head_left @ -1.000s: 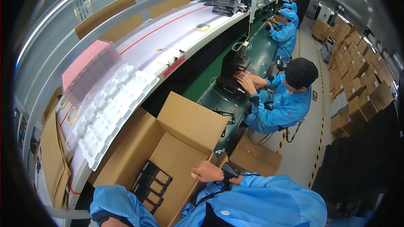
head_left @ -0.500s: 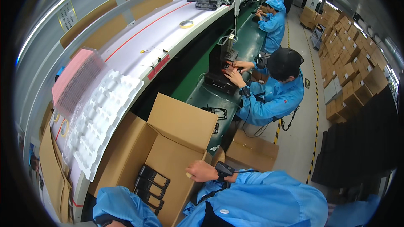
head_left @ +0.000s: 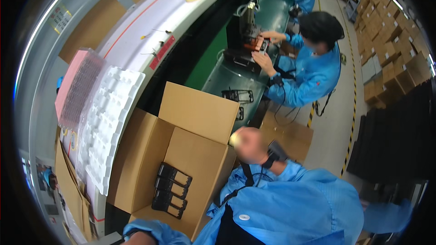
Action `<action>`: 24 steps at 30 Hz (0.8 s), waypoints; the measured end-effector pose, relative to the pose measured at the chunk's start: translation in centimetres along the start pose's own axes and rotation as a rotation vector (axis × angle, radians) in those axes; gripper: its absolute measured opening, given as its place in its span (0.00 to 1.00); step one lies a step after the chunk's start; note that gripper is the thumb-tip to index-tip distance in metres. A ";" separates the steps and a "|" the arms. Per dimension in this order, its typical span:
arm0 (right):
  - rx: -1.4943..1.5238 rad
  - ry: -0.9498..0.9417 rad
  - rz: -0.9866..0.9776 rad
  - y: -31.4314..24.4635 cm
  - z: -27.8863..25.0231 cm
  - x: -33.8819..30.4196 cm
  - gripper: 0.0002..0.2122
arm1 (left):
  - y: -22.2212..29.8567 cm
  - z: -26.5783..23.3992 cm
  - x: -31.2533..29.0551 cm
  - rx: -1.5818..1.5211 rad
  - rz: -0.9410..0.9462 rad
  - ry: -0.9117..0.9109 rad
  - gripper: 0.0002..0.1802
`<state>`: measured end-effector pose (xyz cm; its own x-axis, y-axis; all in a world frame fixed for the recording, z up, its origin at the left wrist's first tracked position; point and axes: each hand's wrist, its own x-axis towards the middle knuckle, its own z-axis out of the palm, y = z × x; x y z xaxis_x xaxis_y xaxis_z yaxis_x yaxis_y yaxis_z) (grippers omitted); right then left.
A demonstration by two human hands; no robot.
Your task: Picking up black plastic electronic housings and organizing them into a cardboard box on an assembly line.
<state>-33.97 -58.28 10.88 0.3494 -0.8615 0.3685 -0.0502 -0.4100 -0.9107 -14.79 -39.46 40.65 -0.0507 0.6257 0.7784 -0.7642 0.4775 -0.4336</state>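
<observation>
My right hand [head_left: 250,145] is raised over the near right edge of an open cardboard box [head_left: 195,149], blurred, its fingers curled closed. A small pale yellow patch shows at its fingertips; I cannot make out what it is. Of my left hand [head_left: 140,239] only the wrist end shows at the lower edge, close to the box's near corner; its fingers are out of sight. Inside the box, several black plastic frames [head_left: 164,183] lie side by side on the bottom.
A white molded tray [head_left: 111,122] and a pink-topped stack [head_left: 79,86] rest on the curved white bench [head_left: 131,50] at left. Beyond the box, black frames [head_left: 238,95] lie on a green worktop [head_left: 222,79], where a co-worker [head_left: 309,72] handles a small press [head_left: 245,41].
My right hand has moved up and to the right, away from the box's inside. The view has shifted. The co-worker's hands have moved slightly apart at the press.
</observation>
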 end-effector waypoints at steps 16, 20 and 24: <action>-0.886 -0.533 0.116 31.8 -1.7 11.2 0.13 | 11.0 -2.6 -33.0 0.168 -0.994 -2.004 0.26; -0.976 -0.631 0.016 31.8 1.3 11.4 0.14 | 11.6 -2.6 -34.2 0.187 -1.041 -1.960 0.23; -0.870 -0.603 -0.065 31.7 3.0 11.0 0.17 | 11.9 -2.6 -34.2 0.233 -1.078 -1.860 0.21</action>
<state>-28.92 -79.84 -14.45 0.7698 -0.6370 0.0411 -0.5841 -0.7289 -0.3572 -20.48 -53.55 7.64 0.0488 -0.9930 0.1080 -0.9552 -0.0147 0.2957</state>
